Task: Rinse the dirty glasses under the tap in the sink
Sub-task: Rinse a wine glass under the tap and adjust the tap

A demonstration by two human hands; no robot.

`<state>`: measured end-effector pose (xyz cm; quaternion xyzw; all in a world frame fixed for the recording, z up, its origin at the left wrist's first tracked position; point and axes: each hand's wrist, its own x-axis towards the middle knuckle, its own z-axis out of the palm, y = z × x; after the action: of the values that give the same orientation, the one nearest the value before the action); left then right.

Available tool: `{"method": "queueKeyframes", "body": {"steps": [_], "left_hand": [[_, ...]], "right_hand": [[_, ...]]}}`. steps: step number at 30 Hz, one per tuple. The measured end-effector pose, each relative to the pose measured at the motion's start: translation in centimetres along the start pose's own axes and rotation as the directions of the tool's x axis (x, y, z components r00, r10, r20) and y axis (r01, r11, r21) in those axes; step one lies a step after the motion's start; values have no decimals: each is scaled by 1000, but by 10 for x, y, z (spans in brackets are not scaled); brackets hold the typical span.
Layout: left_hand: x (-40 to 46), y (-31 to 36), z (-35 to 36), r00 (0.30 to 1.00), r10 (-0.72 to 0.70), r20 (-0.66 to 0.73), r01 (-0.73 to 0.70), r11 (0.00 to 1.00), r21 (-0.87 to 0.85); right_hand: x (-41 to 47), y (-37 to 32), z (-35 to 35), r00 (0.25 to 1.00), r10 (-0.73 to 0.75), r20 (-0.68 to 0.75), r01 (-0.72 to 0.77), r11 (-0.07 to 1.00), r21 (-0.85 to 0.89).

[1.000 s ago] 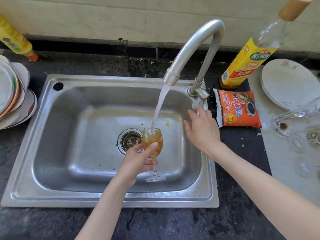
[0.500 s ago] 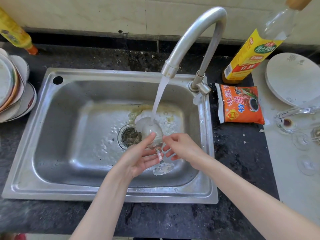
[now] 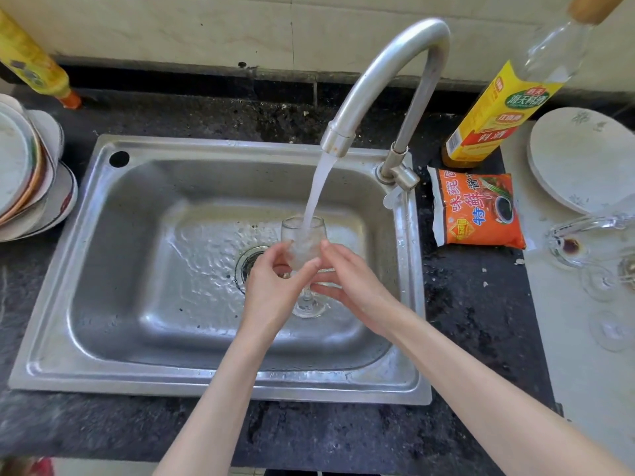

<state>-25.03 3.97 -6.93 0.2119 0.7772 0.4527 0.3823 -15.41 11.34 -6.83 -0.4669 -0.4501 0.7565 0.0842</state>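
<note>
Head view | steel sink [image 3: 103,269] catches runoff | tap [image 3: 388,80] stream pours into upright wine glass [image 3: 302,235] above drain | I see left hand [image 3: 275,286], right hand [image 3: 354,286] cupping its bowl, steadying for rinsing

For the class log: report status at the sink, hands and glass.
Left hand and right hand both grip the wine glass. Glass upright under tap, stream running into it. Nothing in the way.
</note>
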Motion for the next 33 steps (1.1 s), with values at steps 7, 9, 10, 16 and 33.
{"method": "queueKeyframes", "body": {"steps": [7,9,10,16,33], "left_hand": [[9,10,-6,992,91,84,-92,996,9],[16,12,-7,975,38,219,-35,999,-17],[17,15,-6,959,0,283,14,999,-49],[18,16,7,982,-7,188,48,976,-214],[20,34,16,999,-40,37,50,932,-359]], "right_hand": [[3,-3,5,1000,-3,24,-2,977,211],[1,-7,7,995,75,73,-88,976,198],[-1,-8,8,989,121,82,-134,975,175],[-4,-13,16,999,-35,-3,35,998,48],[4,-21,12,998,25,-65,-28,998,-52]]}}
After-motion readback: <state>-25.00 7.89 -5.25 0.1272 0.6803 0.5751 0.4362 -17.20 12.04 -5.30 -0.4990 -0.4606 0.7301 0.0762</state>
